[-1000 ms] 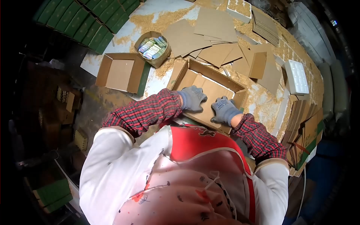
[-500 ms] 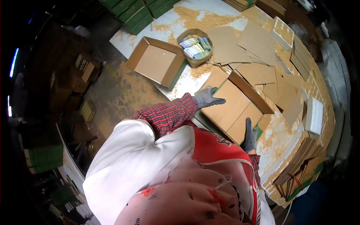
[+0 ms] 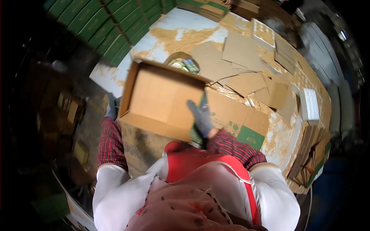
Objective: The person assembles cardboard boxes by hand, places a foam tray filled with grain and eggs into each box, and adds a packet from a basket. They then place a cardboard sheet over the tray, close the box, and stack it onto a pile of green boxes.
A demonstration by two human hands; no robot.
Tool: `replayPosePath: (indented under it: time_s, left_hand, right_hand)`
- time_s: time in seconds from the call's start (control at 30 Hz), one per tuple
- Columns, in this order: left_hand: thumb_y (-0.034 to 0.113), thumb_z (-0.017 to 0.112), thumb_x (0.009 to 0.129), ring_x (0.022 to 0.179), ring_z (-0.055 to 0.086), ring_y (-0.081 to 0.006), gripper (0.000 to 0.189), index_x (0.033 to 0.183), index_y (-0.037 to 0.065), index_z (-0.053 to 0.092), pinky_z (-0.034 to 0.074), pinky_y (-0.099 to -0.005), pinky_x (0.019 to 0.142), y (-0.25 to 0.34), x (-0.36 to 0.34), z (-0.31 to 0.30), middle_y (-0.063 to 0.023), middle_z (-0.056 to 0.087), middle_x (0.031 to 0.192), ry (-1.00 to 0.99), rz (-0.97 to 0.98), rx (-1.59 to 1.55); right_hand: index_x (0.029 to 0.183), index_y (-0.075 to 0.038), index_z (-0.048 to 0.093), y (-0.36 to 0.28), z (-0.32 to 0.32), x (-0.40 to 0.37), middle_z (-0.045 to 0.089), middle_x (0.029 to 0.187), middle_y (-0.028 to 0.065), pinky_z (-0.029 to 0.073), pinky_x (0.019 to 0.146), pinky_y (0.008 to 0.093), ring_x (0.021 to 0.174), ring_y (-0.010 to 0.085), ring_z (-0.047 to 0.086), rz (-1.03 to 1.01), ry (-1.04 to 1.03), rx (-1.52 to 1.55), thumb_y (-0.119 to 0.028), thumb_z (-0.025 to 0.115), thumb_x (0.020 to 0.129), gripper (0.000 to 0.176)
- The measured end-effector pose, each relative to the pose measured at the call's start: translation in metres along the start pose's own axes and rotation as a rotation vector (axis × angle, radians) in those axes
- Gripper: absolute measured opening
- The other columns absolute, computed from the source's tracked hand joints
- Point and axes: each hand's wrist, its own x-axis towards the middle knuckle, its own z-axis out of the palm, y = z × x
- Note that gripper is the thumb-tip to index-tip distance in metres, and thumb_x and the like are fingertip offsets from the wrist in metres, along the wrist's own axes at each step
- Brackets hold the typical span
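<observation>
An open cardboard box (image 3: pixel 165 96), brown inside with raised walls, is between my two gloved hands at the table's left edge. My left hand (image 3: pixel 111 107), in a grey glove, is against the box's left outer side; its fingers are partly hidden. My right hand (image 3: pixel 202 118) grips the right wall, thumb over the inside and the other fingers hidden outside. Beyond the far wall, a round basket (image 3: pixel 172 57) holds small colourful packets (image 3: pixel 187 65), partly covered by the box. A flat cardboard sheet with green print (image 3: pixel 235 119) lies to the right of my right hand.
Loose cardboard sheets (image 3: pixel 241 52) and wood shavings (image 3: pixel 183 40) cover much of the white table. Stacked green boxes (image 3: pixel 88 23) stand at the far left. White foam blocks (image 3: pixel 309 104) and folded cardboard (image 3: pixel 310 161) lie along the right side. A person's hand shows at the top edge.
Both hands have moved left, from the box on the table's middle to the sides of an open box by the left edge. My view has turned, and the printed cardboard sheet is now uncovered.
</observation>
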Motion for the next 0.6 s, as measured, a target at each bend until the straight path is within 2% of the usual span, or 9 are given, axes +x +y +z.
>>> replayPosePath:
  time_s: [0.07,0.13,0.23,0.27,0.3,0.4,0.47,0.53,0.6]
  left_hand:
    - [0.064,0.042,0.096,0.091,0.067,-0.0206,0.067,0.121,0.004,0.060,0.055,-0.0327,0.080,-0.015,0.021,-0.038,-0.0095,0.067,0.113,0.112,-0.099,-0.105]
    - [0.056,0.042,0.099,0.096,0.065,-0.0216,0.059,0.123,0.005,0.059,0.055,-0.0351,0.080,-0.057,0.073,-0.122,-0.0088,0.066,0.116,0.387,-0.079,-0.389]
    - [0.049,0.044,0.100,0.113,0.059,-0.0265,0.053,0.134,0.009,0.051,0.053,-0.0425,0.091,-0.063,0.102,-0.176,-0.0083,0.058,0.130,-0.028,0.259,0.369]
    - [0.050,0.046,0.099,0.119,0.056,-0.0280,0.055,0.138,0.012,0.047,0.052,-0.0443,0.095,-0.047,0.091,-0.169,-0.0084,0.053,0.136,-0.110,0.044,-0.108]
    - [0.050,0.047,0.098,0.111,0.059,-0.0259,0.055,0.135,0.010,0.050,0.053,-0.0433,0.089,-0.028,0.072,-0.139,-0.0088,0.056,0.131,-0.145,-0.041,-0.120]
    - [0.053,0.054,0.093,0.102,0.062,-0.0240,0.058,0.131,0.009,0.054,0.055,-0.0439,0.084,0.016,0.044,-0.066,-0.0073,0.060,0.121,-0.264,-0.166,-0.014]
    - [0.052,0.055,0.093,0.103,0.062,-0.0249,0.058,0.132,0.010,0.053,0.055,-0.0451,0.087,0.036,0.061,-0.067,-0.0064,0.060,0.120,-0.367,-0.238,0.077]
    - [0.049,0.058,0.092,0.096,0.062,-0.0250,0.055,0.127,0.007,0.058,0.054,-0.0420,0.080,0.030,0.062,-0.055,-0.0069,0.063,0.111,0.006,-0.103,0.041]
    - [0.047,0.056,0.093,0.090,0.060,-0.0225,0.043,0.113,0.008,0.058,0.051,-0.0386,0.079,-0.007,0.071,-0.102,-0.0055,0.061,0.099,-0.282,-0.074,-0.130]
  right_hand:
    - [0.149,0.007,0.020,0.021,0.060,0.014,0.050,0.137,0.0224,0.042,0.101,0.0360,0.122,0.0285,0.050,-0.069,-0.093,0.167,-0.045,0.072,0.086,0.097]
    - [0.150,0.007,0.015,0.048,0.104,0.040,0.033,0.146,0.0265,0.031,0.109,0.0400,0.133,0.0352,0.035,0.075,-0.100,-0.215,-0.062,0.059,0.083,0.106]
    - [0.152,0.007,0.007,0.024,0.115,0.075,0.018,0.156,0.0305,0.023,0.116,0.0461,0.144,0.0438,0.023,0.198,-0.216,-0.851,-0.082,0.041,0.081,0.119]
    - [0.152,0.006,0.002,0.037,0.123,0.088,0.019,0.154,0.0335,0.024,0.113,0.0532,0.140,0.0478,0.027,0.132,-0.228,-0.941,-0.084,0.039,0.080,0.121]
    - [0.153,0.004,0.001,0.082,0.149,0.110,0.021,0.152,0.0349,0.025,0.112,0.0559,0.138,0.0482,0.030,0.149,-0.209,-0.838,-0.085,0.038,0.079,0.122]
    - [0.156,-0.007,-0.006,0.063,0.164,0.117,0.028,0.147,0.0363,0.030,0.109,0.0524,0.133,0.0465,0.038,0.375,-0.215,-0.698,-0.089,0.036,0.075,0.122]
    - [0.156,-0.008,-0.004,0.062,0.168,0.136,0.024,0.151,0.0345,0.027,0.111,0.0526,0.137,0.0505,0.030,0.331,-0.275,-0.639,-0.090,0.038,0.074,0.124]
    - [0.155,-0.005,-0.002,0.087,0.161,0.158,0.019,0.155,0.0314,0.022,0.116,0.0477,0.143,0.0469,0.020,0.256,-0.458,-0.300,-0.091,0.043,0.072,0.128]
    - [0.152,0.005,0.012,0.066,0.106,0.116,0.022,0.157,0.0254,0.022,0.118,0.0349,0.147,0.0335,0.022,-0.015,-0.376,-0.240,-0.086,0.048,0.074,0.125]
